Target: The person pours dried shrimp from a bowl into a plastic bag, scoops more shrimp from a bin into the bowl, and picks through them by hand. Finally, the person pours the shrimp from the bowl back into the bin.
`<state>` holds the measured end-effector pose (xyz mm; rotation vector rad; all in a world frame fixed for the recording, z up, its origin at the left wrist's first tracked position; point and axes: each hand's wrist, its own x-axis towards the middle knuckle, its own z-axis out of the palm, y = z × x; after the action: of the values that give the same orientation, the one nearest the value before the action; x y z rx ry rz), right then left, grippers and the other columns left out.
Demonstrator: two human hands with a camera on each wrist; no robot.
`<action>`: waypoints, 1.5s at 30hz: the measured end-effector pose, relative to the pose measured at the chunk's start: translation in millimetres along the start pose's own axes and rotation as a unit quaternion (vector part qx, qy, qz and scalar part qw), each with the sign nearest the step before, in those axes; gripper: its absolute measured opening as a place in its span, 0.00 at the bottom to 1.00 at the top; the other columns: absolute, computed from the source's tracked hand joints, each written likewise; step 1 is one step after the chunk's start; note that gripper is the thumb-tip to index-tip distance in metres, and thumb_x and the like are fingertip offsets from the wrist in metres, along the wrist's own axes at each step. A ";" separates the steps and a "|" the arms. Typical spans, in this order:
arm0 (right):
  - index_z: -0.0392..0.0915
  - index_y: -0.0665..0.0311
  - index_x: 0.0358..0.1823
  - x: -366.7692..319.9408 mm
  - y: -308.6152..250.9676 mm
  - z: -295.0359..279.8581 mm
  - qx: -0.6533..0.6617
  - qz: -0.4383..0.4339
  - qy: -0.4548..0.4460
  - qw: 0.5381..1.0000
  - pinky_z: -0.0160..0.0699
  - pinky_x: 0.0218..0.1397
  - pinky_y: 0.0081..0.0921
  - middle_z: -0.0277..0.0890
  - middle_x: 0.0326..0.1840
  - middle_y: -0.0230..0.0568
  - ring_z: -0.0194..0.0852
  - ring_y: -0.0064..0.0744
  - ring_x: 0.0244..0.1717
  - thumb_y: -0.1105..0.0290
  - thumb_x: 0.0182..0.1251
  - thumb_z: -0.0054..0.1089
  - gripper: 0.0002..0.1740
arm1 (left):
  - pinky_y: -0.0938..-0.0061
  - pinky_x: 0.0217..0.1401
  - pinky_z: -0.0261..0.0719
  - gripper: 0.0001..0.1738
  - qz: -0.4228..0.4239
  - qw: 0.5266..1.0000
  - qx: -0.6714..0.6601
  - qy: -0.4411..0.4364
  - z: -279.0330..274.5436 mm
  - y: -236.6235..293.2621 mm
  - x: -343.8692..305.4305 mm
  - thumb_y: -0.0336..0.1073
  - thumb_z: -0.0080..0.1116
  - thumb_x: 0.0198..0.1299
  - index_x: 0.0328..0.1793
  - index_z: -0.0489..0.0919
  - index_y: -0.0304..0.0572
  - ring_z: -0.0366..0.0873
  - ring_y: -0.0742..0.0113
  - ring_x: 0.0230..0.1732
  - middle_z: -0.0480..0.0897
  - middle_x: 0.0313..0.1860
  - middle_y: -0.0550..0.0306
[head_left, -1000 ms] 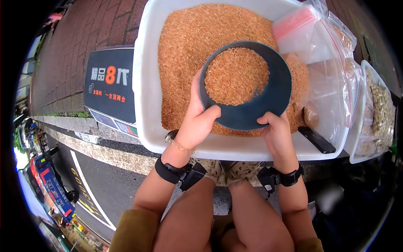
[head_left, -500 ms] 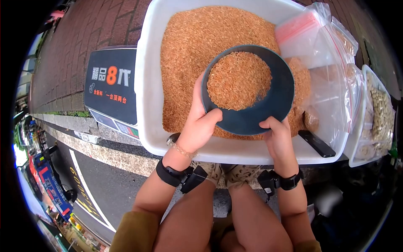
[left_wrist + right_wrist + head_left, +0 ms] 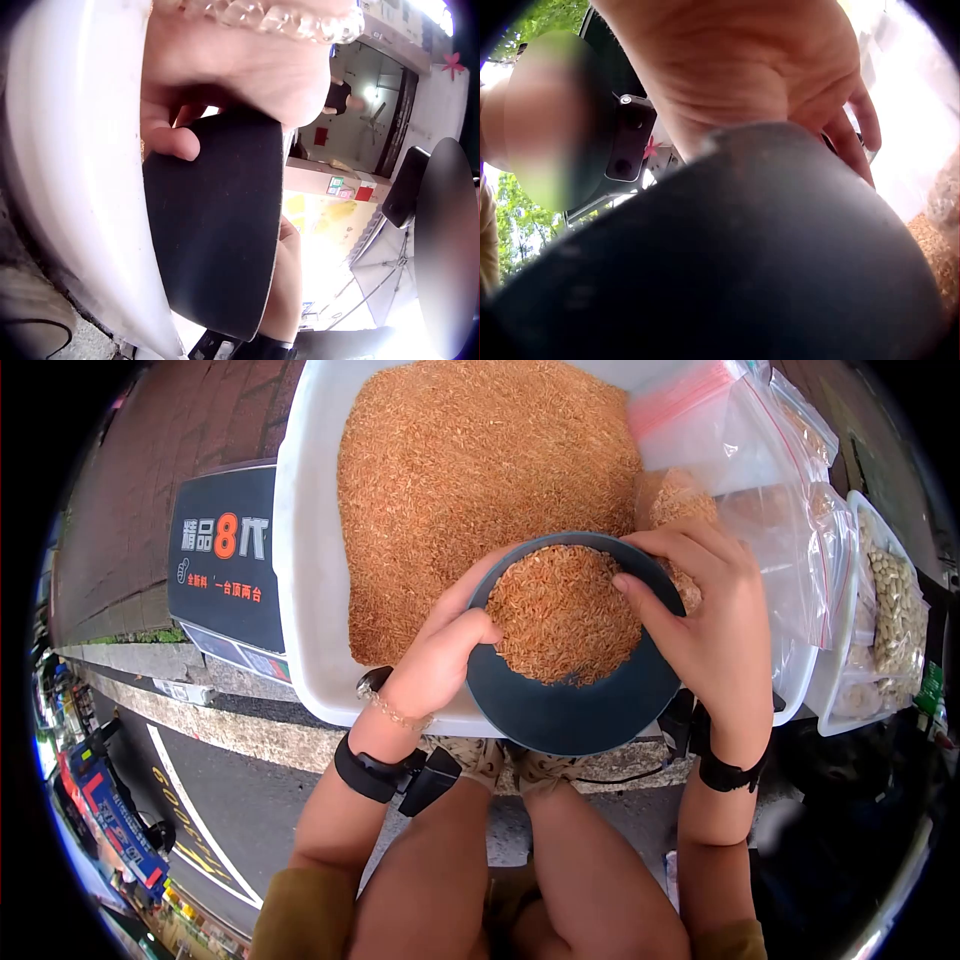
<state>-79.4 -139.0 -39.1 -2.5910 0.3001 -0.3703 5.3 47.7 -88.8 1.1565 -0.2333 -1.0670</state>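
Observation:
A dark blue-grey bowl point(image 3: 560, 720) holds a heap of reddish-brown grain point(image 3: 565, 615) and hangs over the front edge of a white tub point(image 3: 310, 560). My left hand point(image 3: 430, 660) grips its left rim, thumb inside and fingers beneath; the left wrist view shows fingertips under the bowl point(image 3: 217, 225). At the bowl's right side is my right hand point(image 3: 715, 620), its thumb and fingers spread across the rim, the thumb tip at the grain. In the right wrist view the bowl point(image 3: 742, 247) covers much of that hand's lower side.
More loose grain point(image 3: 480, 460) fills the tub. Clear zip bags point(image 3: 715, 430) lie at its right side, one with grain. A black box point(image 3: 225, 550) stands left of the tub, and a smaller white tray point(image 3: 835, 660) with bagged pale pieces stands to the right.
The bowl has come down toward my body, and its grain now lies toward the far side. My right hand has moved from the near rim up to the right rim.

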 end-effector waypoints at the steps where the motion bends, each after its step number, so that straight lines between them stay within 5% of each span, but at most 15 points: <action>1: 0.77 0.63 0.28 2.1 2.6 2.7 -0.020 -0.028 -0.004 0.999 0.63 0.40 0.29 0.73 0.28 0.37 0.69 0.39 0.34 0.72 0.42 0.62 0.09 | 0.76 0.62 0.56 0.33 -0.005 1.000 0.011 0.002 0.1 -0.5 -0.2 0.25 0.37 0.42 0.62 0.59 0.31 0.62 0.67 0.58 0.67 0.57 0.51; 26: 0.76 0.65 0.22 21.3 11.5 21.6 -0.022 -0.119 -0.025 0.992 0.63 0.40 0.31 0.71 0.22 0.36 0.68 0.37 0.30 0.75 0.41 0.60 0.04 | 0.79 0.57 0.61 0.33 -0.012 1.000 0.001 -0.001 -2.1 -1.3 -0.6 0.25 0.37 0.42 0.62 0.60 0.30 0.63 0.69 0.55 0.68 0.55 0.51; 35: 0.76 0.61 0.26 22.9 5.9 28.5 -0.093 -0.175 0.002 0.980 0.64 0.40 0.29 0.70 0.23 0.35 0.69 0.35 0.30 0.76 0.37 0.57 0.10 | 0.79 0.55 0.62 0.33 -0.011 1.000 0.023 0.001 -3.4 -4.2 0.4 0.25 0.37 0.42 0.62 0.60 0.30 0.64 0.69 0.53 0.68 0.55 0.51; 38: 0.76 0.61 0.28 20.5 8.4 21.8 -0.085 -0.165 -0.006 0.983 0.65 0.39 0.29 0.71 0.25 0.35 0.70 0.36 0.31 0.76 0.37 0.57 0.11 | 0.79 0.55 0.63 0.33 -0.004 1.000 0.010 0.000 -2.6 -2.2 -0.1 0.25 0.37 0.42 0.62 0.60 0.30 0.64 0.69 0.53 0.68 0.55 0.51; 43: 0.75 0.64 0.31 9.0 6.1 5.3 -0.011 0.019 -0.117 0.993 0.69 0.36 0.31 0.72 0.28 0.39 0.71 0.40 0.32 0.78 0.41 0.56 0.11 | 0.77 0.59 0.60 0.33 -0.015 1.000 0.004 -0.006 -1.2 -0.1 -0.3 0.24 0.37 0.42 0.62 0.60 0.30 0.63 0.68 0.57 0.68 0.56 0.50; 45: 0.75 0.64 0.31 10.7 5.3 1.5 0.020 0.024 -0.115 0.993 0.69 0.35 0.31 0.72 0.28 0.40 0.71 0.41 0.31 0.77 0.42 0.57 0.11 | 0.77 0.60 0.59 0.33 -0.013 1.000 -0.001 -0.010 -0.8 0.1 0.2 0.24 0.37 0.42 0.62 0.60 0.29 0.63 0.67 0.57 0.68 0.56 0.50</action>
<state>-69.6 -145.8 -40.9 -2.5509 0.2696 -0.0585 6.0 48.1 -89.1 1.1507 -0.2347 -1.1015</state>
